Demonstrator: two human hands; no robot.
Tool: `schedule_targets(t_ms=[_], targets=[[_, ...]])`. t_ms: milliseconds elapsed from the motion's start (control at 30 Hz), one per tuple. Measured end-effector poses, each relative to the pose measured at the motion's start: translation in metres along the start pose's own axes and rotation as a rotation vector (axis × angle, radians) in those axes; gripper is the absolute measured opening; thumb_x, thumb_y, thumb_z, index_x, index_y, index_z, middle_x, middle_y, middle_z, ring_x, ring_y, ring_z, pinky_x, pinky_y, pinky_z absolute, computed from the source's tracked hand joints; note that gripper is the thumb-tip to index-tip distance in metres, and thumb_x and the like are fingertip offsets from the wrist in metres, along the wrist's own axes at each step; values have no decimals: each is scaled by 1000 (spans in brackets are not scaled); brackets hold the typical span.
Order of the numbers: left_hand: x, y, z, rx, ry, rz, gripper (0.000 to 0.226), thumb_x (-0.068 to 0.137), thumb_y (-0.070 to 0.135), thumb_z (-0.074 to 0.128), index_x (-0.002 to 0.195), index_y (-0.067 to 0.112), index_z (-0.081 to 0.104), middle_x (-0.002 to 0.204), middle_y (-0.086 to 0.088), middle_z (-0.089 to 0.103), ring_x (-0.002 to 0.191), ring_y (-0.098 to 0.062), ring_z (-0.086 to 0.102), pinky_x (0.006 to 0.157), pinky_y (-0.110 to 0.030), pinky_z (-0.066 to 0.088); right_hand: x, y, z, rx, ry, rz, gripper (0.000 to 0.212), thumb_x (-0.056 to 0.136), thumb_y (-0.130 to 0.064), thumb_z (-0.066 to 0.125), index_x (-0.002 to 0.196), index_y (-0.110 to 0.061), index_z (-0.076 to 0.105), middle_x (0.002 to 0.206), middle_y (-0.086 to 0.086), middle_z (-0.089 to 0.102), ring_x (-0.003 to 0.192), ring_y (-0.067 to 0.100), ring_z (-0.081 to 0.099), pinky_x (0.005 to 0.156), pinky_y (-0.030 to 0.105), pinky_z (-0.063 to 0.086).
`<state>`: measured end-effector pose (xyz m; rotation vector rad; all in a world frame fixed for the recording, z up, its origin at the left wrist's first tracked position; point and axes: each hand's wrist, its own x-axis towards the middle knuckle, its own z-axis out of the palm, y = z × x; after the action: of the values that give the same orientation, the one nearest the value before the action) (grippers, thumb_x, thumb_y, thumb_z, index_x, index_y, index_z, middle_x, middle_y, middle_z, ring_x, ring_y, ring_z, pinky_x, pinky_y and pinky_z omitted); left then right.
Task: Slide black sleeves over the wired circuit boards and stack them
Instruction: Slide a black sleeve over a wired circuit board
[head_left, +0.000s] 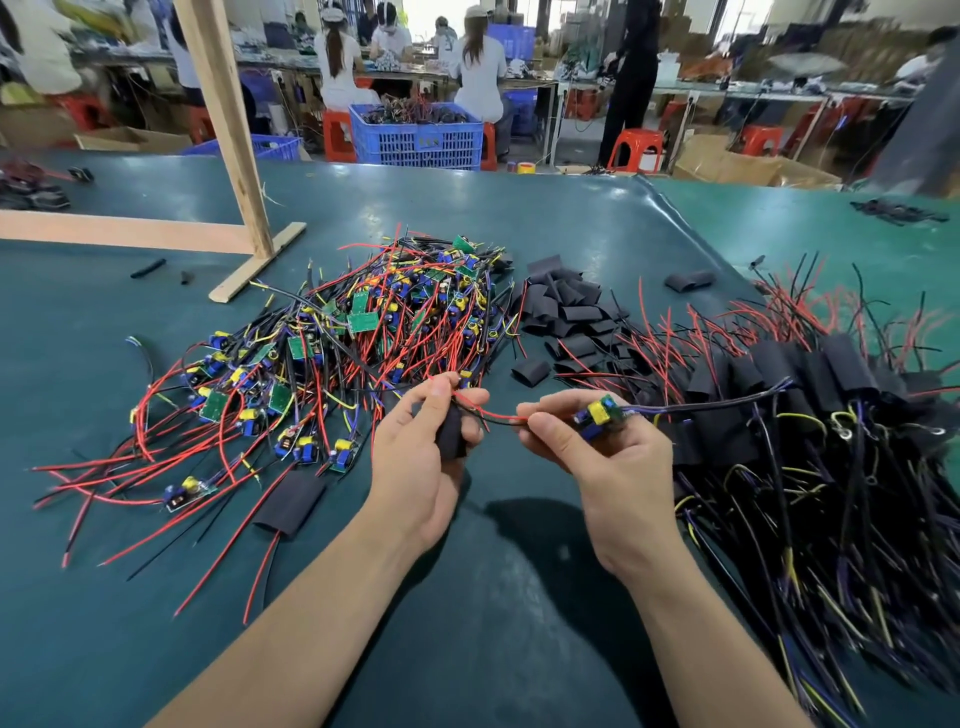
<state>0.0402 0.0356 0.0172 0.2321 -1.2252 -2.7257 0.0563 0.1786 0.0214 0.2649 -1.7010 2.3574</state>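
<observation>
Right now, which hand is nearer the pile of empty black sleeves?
Left. The left hand, gripping a sleeve, sits just below-left of the pile of empty sleeves; the right hand, holding a circuit board, is slightly farther.

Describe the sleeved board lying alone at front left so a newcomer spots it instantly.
Start at the big tangled pile of bare circuit boards left of centre on the green table. At its near edge, left of the left hand, lies one flat black sleeve. Unlike its neighbours, no green board shows, only red and black wires leaving its ends.

Black sleeve (451, 430) upright, left of green wired board (598, 413)
</observation>
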Motion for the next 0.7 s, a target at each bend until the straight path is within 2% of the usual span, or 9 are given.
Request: schedule_targets(t_ms=[100,167,267,367,467,533,567,633,700], targets=[[3,0,-1,19,55,-84,18,101,13,50,89,5,62,85,-9,75,50,-9,54,53,-20,50,-2,-2,2,-43,-15,-64,7,73,-8,76,79,-9,73,83,21,72,75,30,70,78,37,60],[4,1,-2,15,38,-112,18,101,15,50,92,4,62,88,-8,76,52,-7,57,56,-20,52,-4,-3,3,-71,-27,-118,8,74,-7,76,80,-12,74,81,17,72,74,26,70,78,34,59],[4,4,-3,-105,0,-206,35,100,17,51,76,6,74,81,-5,73,51,-7,57,57,-21,54,-6,-5,6,-13,-49,-91,15,73,-9,75,85,-17,77,82,8,75,78,18,71,80,25,55],[4,6,-2,-197,-20,-298,34,99,17,51,78,3,74,81,-6,71,49,-6,54,55,-22,53,-7,-7,6,-86,-72,-64,14,76,-12,74,89,-12,76,86,4,77,81,15,70,83,26,54],[4,6,-4,-186,-49,-306,43,99,19,51,70,3,78,76,-4,66,48,-6,51,55,-21,51,-7,-7,5,-88,-52,-72,9,82,-9,69,89,-5,71,86,10,76,79,22,72,80,32,58],[2,3,-3,21,-59,-195,37,102,20,48,81,3,73,74,-2,66,47,-8,46,53,-20,47,-7,-7,6,-62,-3,-93,9,84,-11,66,90,-5,68,87,13,75,81,27,73,74,31,59],[1,1,-4,221,-57,-66,29,103,19,46,90,2,65,73,-2,68,48,-10,44,51,-19,44,-6,-8,5,-62,33,-110,8,85,-12,65,90,-6,67,86,14,75,81,28,73,71,30,59],[-1,-2,-8,637,-92,261,18,105,17,44,92,6,51,72,0,70,51,-15,42,50,-21,41,-3,-9,3,-43,115,-128,4,89,-6,64,92,-7,66,84,15,74,79,30,73,67,28,59],[-3,-4,-13,910,-192,480,18,104,24,45,91,14,51,74,4,66,57,-19,47,58,-31,44,2,-10,-3,-8,194,-129,9,92,2,61,93,-6,65,81,13,74,76,26,73,66,27,59]])
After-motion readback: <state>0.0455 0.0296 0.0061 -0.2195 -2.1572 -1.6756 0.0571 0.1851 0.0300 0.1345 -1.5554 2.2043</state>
